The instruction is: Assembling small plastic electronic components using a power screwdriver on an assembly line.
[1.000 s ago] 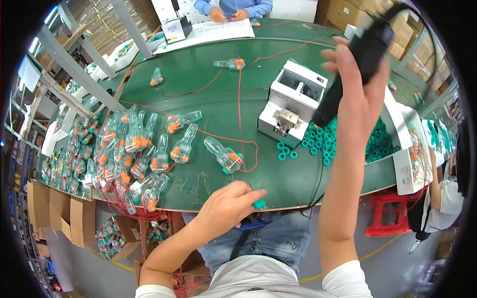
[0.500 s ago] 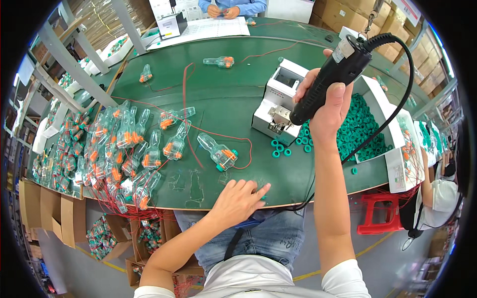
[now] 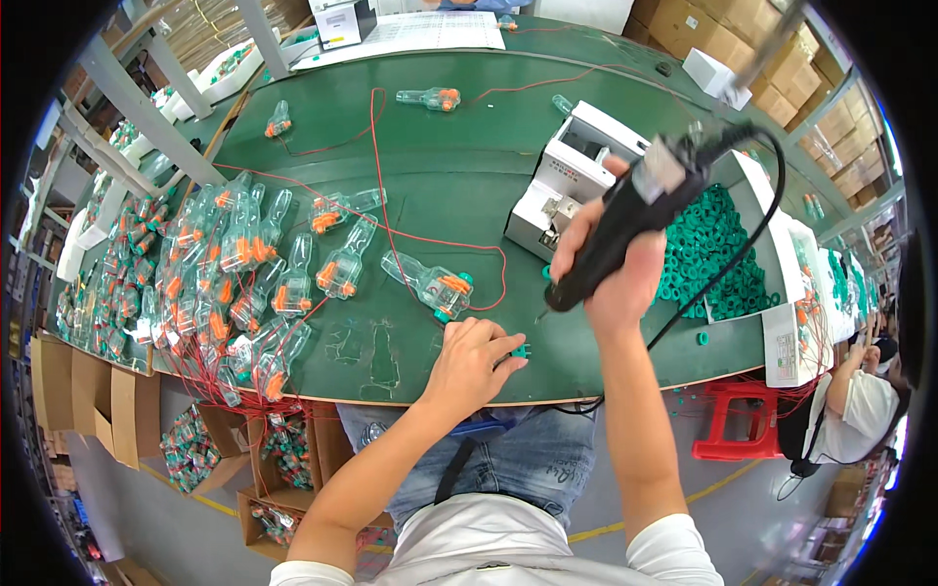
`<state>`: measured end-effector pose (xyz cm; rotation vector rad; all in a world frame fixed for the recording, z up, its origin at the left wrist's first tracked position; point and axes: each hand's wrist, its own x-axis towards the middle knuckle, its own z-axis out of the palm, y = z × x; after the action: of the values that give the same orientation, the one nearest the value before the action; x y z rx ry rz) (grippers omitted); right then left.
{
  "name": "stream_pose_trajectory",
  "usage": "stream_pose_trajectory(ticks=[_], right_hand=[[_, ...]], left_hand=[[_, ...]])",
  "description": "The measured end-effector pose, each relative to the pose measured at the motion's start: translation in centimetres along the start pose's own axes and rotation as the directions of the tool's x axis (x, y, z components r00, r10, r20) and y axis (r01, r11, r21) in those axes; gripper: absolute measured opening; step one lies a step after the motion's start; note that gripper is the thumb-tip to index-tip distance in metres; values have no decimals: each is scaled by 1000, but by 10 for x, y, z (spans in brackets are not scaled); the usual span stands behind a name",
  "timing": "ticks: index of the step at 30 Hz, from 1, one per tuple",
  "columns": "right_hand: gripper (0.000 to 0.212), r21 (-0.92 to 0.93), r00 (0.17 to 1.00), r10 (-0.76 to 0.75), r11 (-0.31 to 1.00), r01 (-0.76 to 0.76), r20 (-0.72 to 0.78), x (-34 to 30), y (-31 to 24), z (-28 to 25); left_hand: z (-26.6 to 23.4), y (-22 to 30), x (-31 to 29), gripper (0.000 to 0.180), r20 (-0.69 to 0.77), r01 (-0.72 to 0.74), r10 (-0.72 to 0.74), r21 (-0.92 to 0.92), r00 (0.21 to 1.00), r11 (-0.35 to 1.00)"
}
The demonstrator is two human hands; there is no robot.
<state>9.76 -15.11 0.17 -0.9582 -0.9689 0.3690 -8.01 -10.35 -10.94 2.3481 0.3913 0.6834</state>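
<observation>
Right hand (image 3: 608, 256)'s gripping a black cylindrical corded screwdriver (image 3: 630, 210), slanting lower-left, bit hovering just upper-right of the small green plastic piece (image 3: 524, 352) left hand (image 3: 471, 356)'s pinching.

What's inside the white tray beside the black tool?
The white tray holds a heap of small green rings. The floor under them is hidden; the right hand and black tool block part of the heap's left side.
</observation>
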Motion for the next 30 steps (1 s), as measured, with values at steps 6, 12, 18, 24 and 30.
stream_pose_trajectory(ticks=[6, 12, 18, 24, 30], right_hand=[[106, 109, 996, 89, 990, -86, -22, -39, 9, 7], [96, 132, 997, 59, 989, -65, 45, -50, 22, 4], [104, 138, 991, 102, 984, -113, 85, -55, 17, 6], [102, 131, 999, 25, 991, -31, 48, -32, -6, -5], [56, -556, 943, -315, 806, 203, -112, -43, -31, -17]], left_hand=[[1, 4, 2, 25, 2, -2, 2, -11, 1000, 1000], [3, 2, 1, 21, -7, 1, -1, -7, 1000, 1000], [3, 0, 4, 21, -19, -81, 82, 48, 996, 996], [13, 1, 2, 29, -12, -218, 224, 179, 975, 959], [29, 26, -18, 13, 51, -295, 298, -67, 953, 953]])
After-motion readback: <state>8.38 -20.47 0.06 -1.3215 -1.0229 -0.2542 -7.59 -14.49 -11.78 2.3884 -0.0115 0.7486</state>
